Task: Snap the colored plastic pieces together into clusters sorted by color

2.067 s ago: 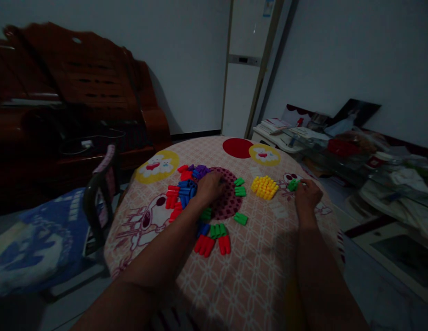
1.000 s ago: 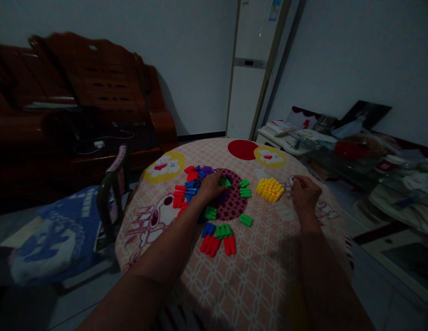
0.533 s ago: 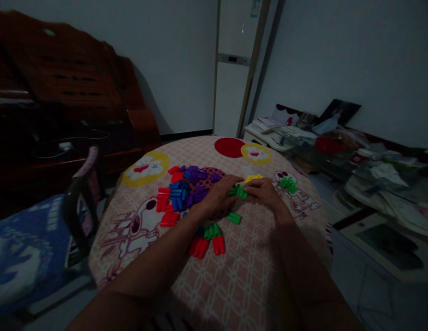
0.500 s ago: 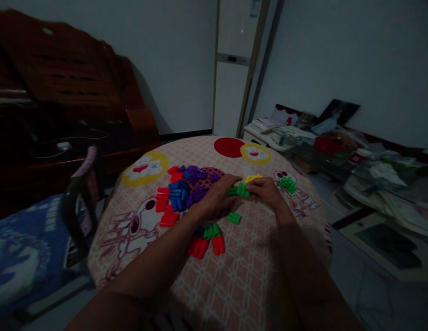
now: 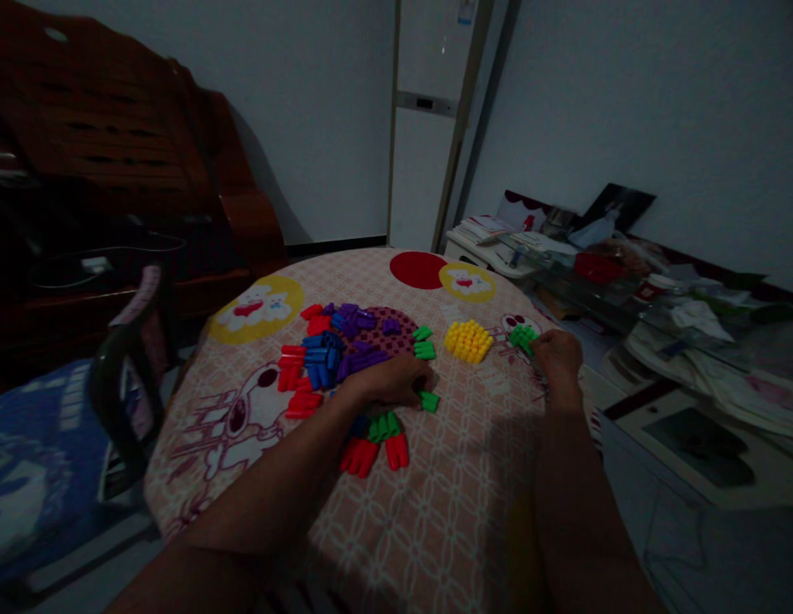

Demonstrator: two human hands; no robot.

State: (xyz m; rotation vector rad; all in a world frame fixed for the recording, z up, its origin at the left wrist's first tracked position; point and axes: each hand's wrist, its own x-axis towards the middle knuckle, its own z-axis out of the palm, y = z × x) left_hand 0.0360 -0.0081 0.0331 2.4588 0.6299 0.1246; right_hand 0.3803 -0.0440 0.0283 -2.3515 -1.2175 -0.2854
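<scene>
Head view, room dim: one person, both bare hands over a round table with a patterned cloth (image 5: pixel 454 503). Left hand (image 5: pixel 400 379) is low, fingers curled downward and close together; a single green block (image 5: pixel 428 401) lies just beyond their tips, and whether they touch or grip anything I cannot tell. Right hand (image 5: pixel 559 354) is well apart from it, thumb and fingers bunched narrow at the near edge of a green cluster (image 5: pixel 523 338); whether a piece is pinched there, hidden from me. Between the two sets of fingers, a little farther off, sits a yellow cluster (image 5: pixel 468 341). Past the left fingers, a few loose green pieces (image 5: pixel 424 348). Left of those same fingers, purple pieces (image 5: pixel 363 358), then blue pieces (image 5: pixel 323 360), then red pieces (image 5: pixel 294 367) outermost. Nearer the wearer than the left fingertips, a green row (image 5: pixel 384 425) touches red blocks (image 5: pixel 360 458). Far left of both hands, a chair (image 5: pixel 118 409) with blue cloth on its seat; beyond the right fingers, a cluttered glass-topped stand (image 5: pixel 550 260)
</scene>
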